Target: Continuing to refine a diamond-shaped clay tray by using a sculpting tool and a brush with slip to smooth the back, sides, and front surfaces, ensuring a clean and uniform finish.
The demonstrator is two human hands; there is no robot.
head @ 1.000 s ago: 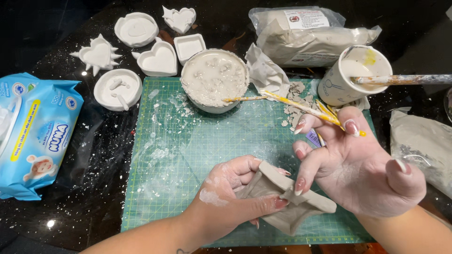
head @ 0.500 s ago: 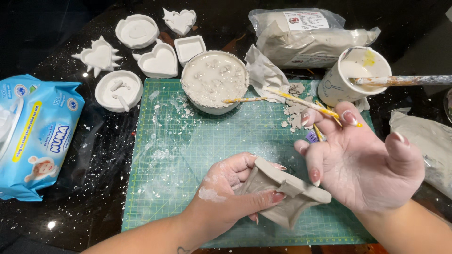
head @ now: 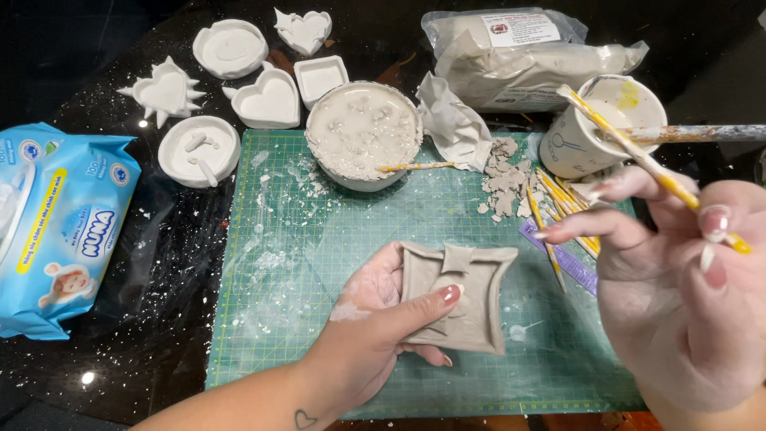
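Here the left hand [head: 375,319] grips a square clay dish [head: 459,295] at lower centre. The right hand [head: 678,279] pinches a yellow tool [head: 638,152]; shaping seems underway, needing a steady touch.

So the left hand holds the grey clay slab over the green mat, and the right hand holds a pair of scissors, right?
Not quite. The head view shows the right hand holding a yellow stick tool, not scissors. The left hand does hold the clay slab over the green mat.
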